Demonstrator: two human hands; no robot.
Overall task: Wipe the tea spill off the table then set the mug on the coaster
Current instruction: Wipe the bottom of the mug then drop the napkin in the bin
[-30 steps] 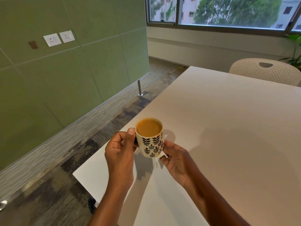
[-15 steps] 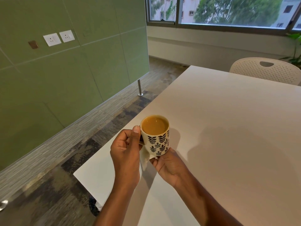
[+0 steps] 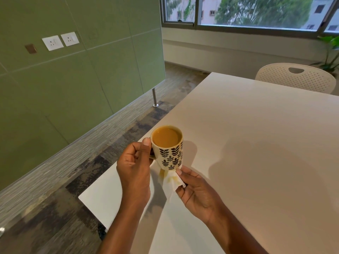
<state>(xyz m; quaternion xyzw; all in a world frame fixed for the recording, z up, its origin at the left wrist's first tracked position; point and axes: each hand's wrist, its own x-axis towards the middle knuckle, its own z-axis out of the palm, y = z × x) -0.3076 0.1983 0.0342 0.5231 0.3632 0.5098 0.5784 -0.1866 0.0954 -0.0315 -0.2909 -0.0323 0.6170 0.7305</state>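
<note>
A cream mug [image 3: 169, 154] with a dark leaf pattern, full of tea, is held above the near left corner of the white table [image 3: 256, 143]. My left hand [image 3: 134, 167] grips it by the handle side, thumb near the rim. My right hand [image 3: 196, 191] pinches a white tissue [image 3: 171, 180] with a tea stain, just below the mug's base. No coaster is in view. I see no spill on the table; the part under the mug and hands is hidden.
A white perforated chair [image 3: 295, 77] stands at the far side of the table. The table's left edge drops to a carpeted floor beside a green wall [image 3: 73, 88]. A plant [image 3: 330, 52] stands by the window.
The tissue under the mug has been drawn down and out, and its tea stain now shows. The mug stays in my left hand at about the same spot.
</note>
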